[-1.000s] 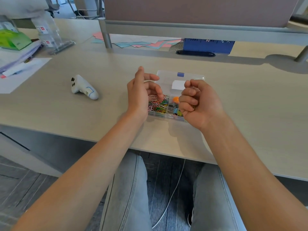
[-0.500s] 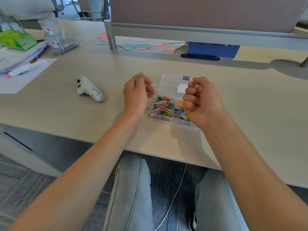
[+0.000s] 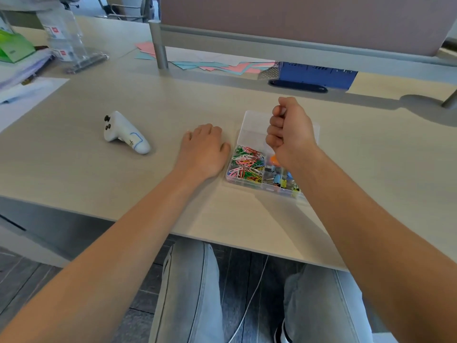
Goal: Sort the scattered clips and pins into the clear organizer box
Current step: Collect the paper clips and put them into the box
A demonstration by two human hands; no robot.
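desk (image 3: 371,154), bare around the box; i see no loose clips on it. box (image 3: 249,120) is my landmark, lid off. left hand (image 3: 204,148) just left of the box, palm down, resting on the desk, gripping nothing. right hand (image 3: 290,131) above the box, clenched; can't tell if it hides a pin. paper clips (image 3: 247,163) in the box's near-left bin, binder clips (image 3: 277,179) beside them. my read: lower the fist over the right bin before releasing.
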